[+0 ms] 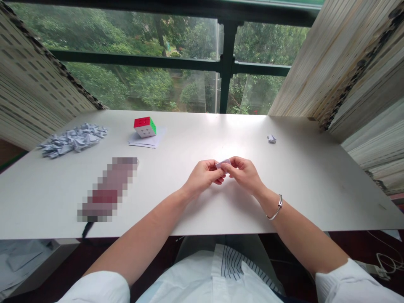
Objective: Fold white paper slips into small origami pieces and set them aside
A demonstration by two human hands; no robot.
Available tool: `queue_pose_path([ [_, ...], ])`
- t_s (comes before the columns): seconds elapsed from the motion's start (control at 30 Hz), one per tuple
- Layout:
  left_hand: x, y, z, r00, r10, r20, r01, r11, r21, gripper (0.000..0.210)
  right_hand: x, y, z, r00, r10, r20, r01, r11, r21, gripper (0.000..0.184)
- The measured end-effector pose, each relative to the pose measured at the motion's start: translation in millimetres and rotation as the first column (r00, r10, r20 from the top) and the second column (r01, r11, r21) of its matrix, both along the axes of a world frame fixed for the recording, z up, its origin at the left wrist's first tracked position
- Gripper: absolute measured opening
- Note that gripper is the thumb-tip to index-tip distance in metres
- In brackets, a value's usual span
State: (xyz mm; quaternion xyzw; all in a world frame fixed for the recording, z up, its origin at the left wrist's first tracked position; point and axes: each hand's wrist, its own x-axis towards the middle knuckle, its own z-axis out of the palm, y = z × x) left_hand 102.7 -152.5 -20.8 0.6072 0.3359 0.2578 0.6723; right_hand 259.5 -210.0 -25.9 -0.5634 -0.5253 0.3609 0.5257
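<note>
White heap (74, 141): many folded-looking paper pieces, beyond our hands to the left; we judge these done.
Flat sheets (147, 142): under the puzzle cube (145, 127), ahead and left of our hands, seemingly left unworked.
Lone piece (272, 139): small, crumpled-looking, beyond our hands to the right.
Paper slip (222, 163): between our hands, over the desk (303, 181); pale, small, apparently folded, partly hidden; we cannot tell whether it is finished.
Hands: our left hand (203, 176) and right hand (245, 173) both pinch the slip.
</note>
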Motion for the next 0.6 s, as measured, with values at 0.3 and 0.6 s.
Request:
queue_pose_path([
  [0.3, 4.2, -5.1, -2.0, 0.999, 0.009, 0.04, -0.009, 1.0, 0.013, 0.03, -4.1, 0.7, -2.8, 0.979, -0.081, -0.186, 0.092, 0.994, 0.052, 0.027],
  [0.6, -0.2, 2.1, 3.4, 0.994, 0.056, 0.098, -0.053, 0.998, -0.038, 0.028, -3.9, -0.3, 7.5, 0.93, -0.087, -0.358, 0.079, 0.996, -0.036, 0.032],
])
